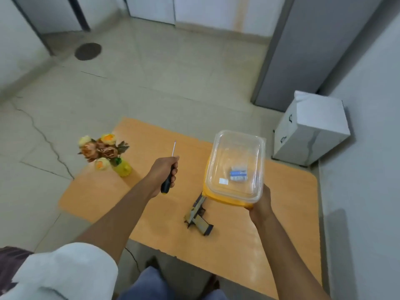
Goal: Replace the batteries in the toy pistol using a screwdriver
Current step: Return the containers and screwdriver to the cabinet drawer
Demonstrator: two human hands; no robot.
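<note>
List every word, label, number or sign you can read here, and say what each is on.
No text can be read in this view.
Batteries in the clear container: blue and white print, too blurred to read.
White sticker on the container: looks blank or too small to read.
White box on the floor: dark marks on its side, perhaps handling symbols, not legible.
Toy pistol and screwdriver: no markings visible.

Orange table (281, 213), yellow-black screwdriver (168, 180)
</note>
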